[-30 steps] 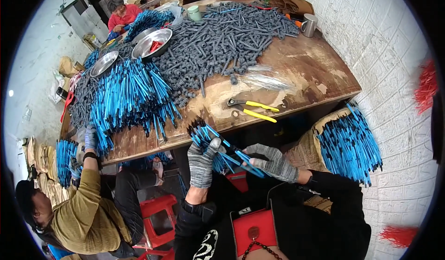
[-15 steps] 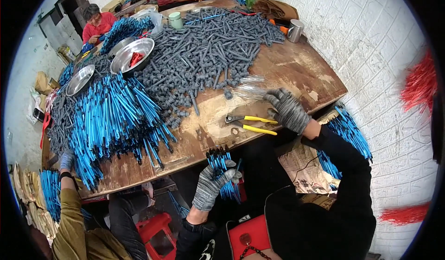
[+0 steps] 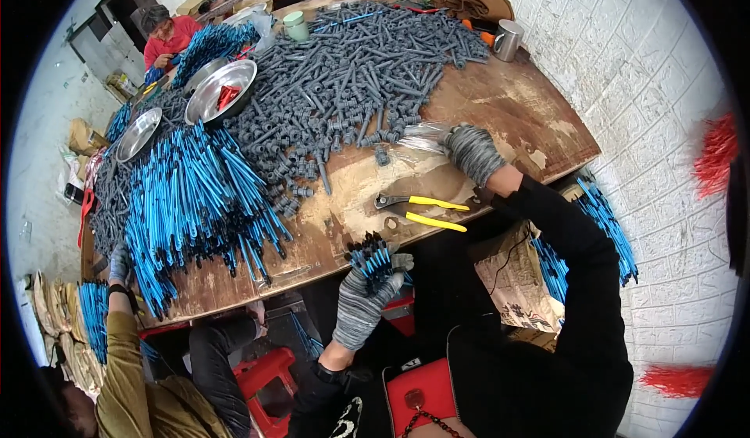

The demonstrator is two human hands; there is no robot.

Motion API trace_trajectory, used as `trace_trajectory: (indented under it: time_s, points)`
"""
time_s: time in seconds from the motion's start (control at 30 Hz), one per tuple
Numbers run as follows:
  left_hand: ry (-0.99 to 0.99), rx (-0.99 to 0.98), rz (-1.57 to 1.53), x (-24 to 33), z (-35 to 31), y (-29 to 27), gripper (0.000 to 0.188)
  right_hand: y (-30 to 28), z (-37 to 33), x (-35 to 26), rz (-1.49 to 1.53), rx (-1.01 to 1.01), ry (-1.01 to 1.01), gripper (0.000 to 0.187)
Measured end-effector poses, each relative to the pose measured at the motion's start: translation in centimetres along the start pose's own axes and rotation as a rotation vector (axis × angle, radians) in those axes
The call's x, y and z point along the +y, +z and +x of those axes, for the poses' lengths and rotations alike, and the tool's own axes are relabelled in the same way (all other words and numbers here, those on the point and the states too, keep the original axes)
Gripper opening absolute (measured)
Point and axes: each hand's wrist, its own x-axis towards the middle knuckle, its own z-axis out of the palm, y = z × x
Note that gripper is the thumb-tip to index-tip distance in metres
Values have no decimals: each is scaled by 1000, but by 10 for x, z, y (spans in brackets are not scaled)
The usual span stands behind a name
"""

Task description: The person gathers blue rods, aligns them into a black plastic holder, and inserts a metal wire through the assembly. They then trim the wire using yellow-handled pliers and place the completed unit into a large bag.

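My left hand (image 3: 361,309), in a grey knitted glove, is closed round a bundle of blue sticks with black tips (image 3: 373,257), held upright by the table's near edge. On the tabletop my right hand (image 3: 474,153), gloved alike, has its fingers curled down at the end of a bunch of thin silvery wires (image 3: 422,137); its fingertips are partly hidden. Pliers with yellow handles (image 3: 426,210) lie on the wood between my hands, jaws to the left. A small ring (image 3: 391,222) lies just below the pliers' jaws.
A big heap of grey plastic plug-like parts (image 3: 351,78) covers the far middle. At left lies a pile of blue sticks (image 3: 191,211), with metal bowls (image 3: 223,92) behind. A steel mug (image 3: 508,41) stands near the wall. A co-worker's gloved hand (image 3: 119,264) touches the blue pile.
My right hand has moved left onto the wires, away from the pliers' handles. My left hand has tilted its bundle, so the tips face up more. The co-worker's hand has shifted up slightly.
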Motion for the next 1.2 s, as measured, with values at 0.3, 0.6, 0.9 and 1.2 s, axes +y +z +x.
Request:
trace_trajectory:
  time_s: [0.3,0.6,0.9,1.2]
  points:
    - [-276,-197,-789,2,6,-10,42,3,-2,13,-20,218,82,18]
    - [22,-9,-250,0,-4,2,29,-17,-35,-13,214,355,-132,23]
    - [-158,-16,-309,6,1,-6,29,0,-57,-111,312,211,-615,26]
    - [-238,-96,-327,-16,-11,-6,29,-66,-124,-93,822,133,-262,22]
